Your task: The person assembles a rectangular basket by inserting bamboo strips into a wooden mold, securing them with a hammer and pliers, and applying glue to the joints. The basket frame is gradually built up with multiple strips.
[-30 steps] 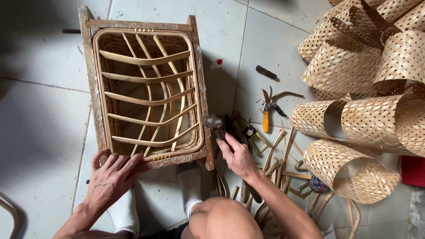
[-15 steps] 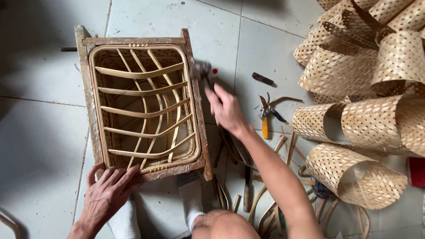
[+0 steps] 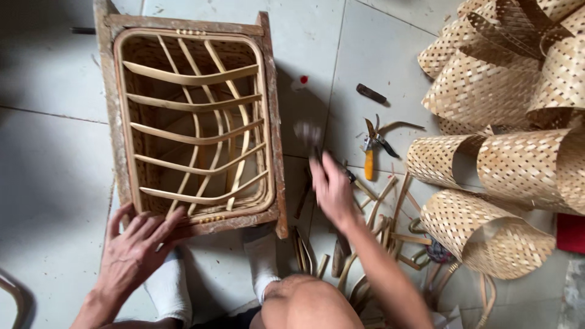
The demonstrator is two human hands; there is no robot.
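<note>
Hands at a rectangular wooden frame with bent rattan slats point(image 3: 195, 125) on the tiled floor point(image 3: 49, 183).
Left hand point(image 3: 137, 247) lies open, fingers spread, on the frame's near edge; right hand point(image 3: 332, 189) grips a blurred hammer point(image 3: 309, 137) just beside it.

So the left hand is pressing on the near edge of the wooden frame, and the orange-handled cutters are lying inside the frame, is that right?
Not quite. The left hand does press on the near edge of the wooden frame, but the orange-handled cutters lie on the tiled floor to the right of the frame, not inside it. The head view shows this.
</note>
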